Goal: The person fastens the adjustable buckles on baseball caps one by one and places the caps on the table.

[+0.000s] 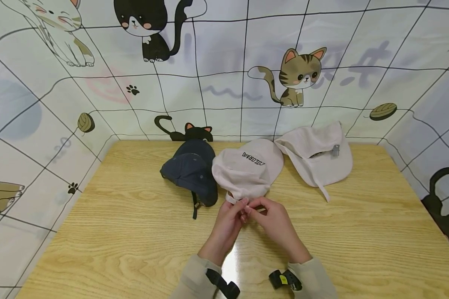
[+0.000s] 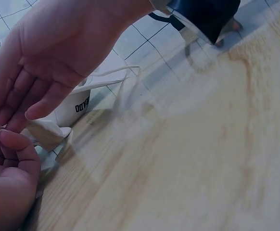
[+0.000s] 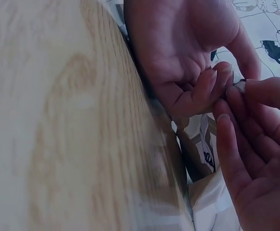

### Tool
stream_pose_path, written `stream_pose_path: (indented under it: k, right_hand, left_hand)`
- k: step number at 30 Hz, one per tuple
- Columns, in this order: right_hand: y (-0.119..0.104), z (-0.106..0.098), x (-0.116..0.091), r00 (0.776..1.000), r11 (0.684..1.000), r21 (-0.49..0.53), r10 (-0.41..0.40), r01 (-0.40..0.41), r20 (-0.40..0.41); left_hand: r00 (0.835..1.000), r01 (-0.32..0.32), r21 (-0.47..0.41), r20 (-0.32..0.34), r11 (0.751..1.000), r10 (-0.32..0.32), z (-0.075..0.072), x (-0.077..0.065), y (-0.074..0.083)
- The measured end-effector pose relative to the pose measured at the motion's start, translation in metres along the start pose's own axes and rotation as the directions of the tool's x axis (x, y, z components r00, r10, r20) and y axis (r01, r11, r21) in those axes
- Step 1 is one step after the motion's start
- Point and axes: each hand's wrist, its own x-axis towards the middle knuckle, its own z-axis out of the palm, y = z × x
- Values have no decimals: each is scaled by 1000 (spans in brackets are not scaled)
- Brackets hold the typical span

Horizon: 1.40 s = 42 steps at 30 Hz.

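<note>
- A pale, wood-grained surface (image 1: 116, 232) carries three baseball caps in a row along its far side, a bright reflection gleaming nearer the front.
- At left, a navy cap (image 1: 188, 168), its dark strap (image 1: 195, 211) trailing.
- At center, a pale pink cap (image 1: 237, 170) lettered "COLORADO."
- At right, a plain pale cap (image 1: 334, 168), grey buckle (image 1: 335, 150) showing.
</note>
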Motion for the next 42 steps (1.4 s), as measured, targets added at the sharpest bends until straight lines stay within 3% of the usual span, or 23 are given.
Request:
stream_pose_path:
  k: [10,19,27,42]
  right_hand:
    - [1,1,0,1000,999,43,7,-7,-5]
    - [3,4,3,1000,1000,19,5,-5,-4]
    - [3,4,4,1000,1000,-4,-10,10,-4]
    - [4,3,2,1000,1000,2,16,-16,-1]
  left_hand:
    - [1000,1,-30,-2,1000,-1,-2,1,1]
    - [1000,25,-49,17,998,-24,-2,1,2]
    - [999,18,2,32,1000,-18,-2,0,2]
    - [999,0,15,41,1000,0,-1,-1,1]
